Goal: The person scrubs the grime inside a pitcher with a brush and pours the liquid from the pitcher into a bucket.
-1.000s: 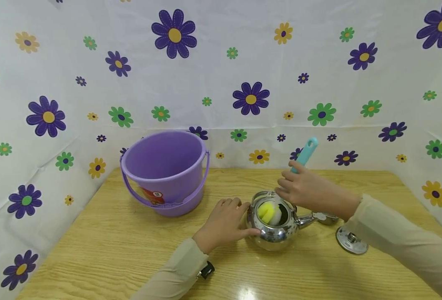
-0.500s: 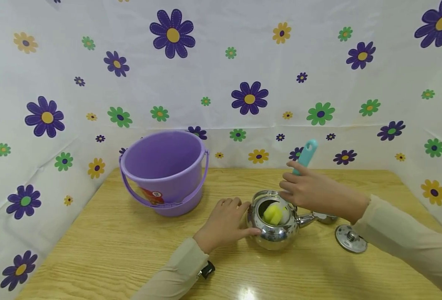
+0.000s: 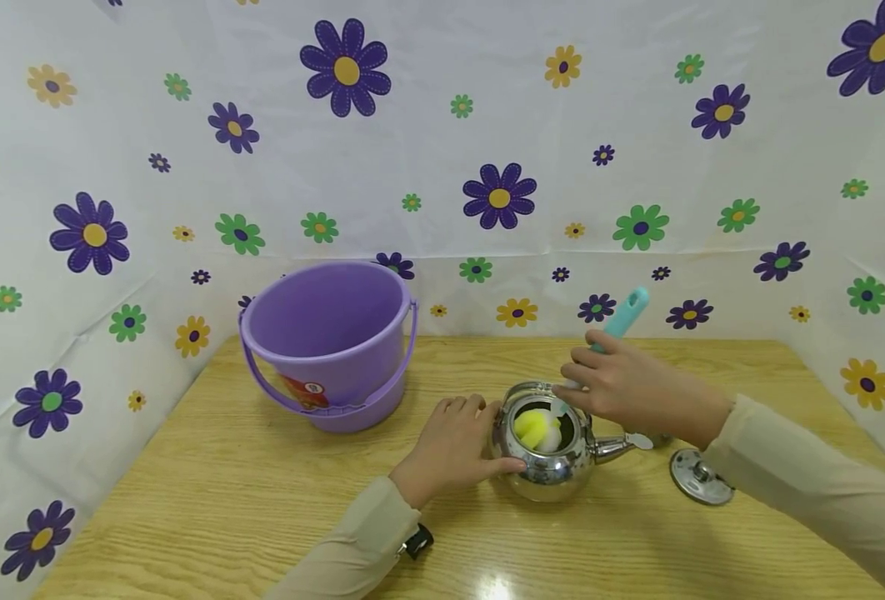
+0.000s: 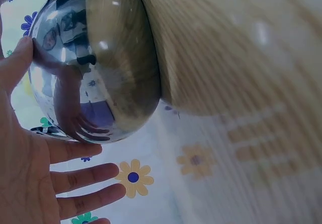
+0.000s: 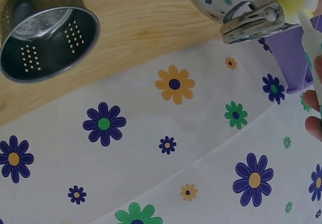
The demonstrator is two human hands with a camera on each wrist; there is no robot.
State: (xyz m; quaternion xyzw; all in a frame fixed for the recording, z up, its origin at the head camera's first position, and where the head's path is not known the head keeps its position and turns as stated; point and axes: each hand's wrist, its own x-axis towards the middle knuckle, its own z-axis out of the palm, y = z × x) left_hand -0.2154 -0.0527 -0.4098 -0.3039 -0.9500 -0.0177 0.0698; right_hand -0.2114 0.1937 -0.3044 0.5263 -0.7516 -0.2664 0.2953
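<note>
A shiny metal teapot (image 3: 547,482) stands on the table without its lid, its spout (image 3: 611,450) pointing right. My left hand (image 3: 446,446) rests against its left side, thumb in front. In the left wrist view the fingers (image 4: 88,177) are straight and spread, with thumb and index at the teapot's wall. My right hand (image 3: 622,383) grips a sponge brush by its turquoise and white handle (image 3: 626,315), which tilts up to the right. The brush's yellow and white sponge head (image 3: 536,429) is in the teapot's opening; its lower part is hidden inside.
The teapot lid (image 3: 701,477) lies right of the spout, near the right forearm. A perforated metal strainer (image 5: 50,38) shows on the table in the right wrist view. At the back left stands a purple bucket (image 3: 337,350) before a flowered cloth.
The sponge head has shifted right and then back left within the opening. The brush handle now leans further right. My left hand has kept its place on the teapot, which has turned slightly.
</note>
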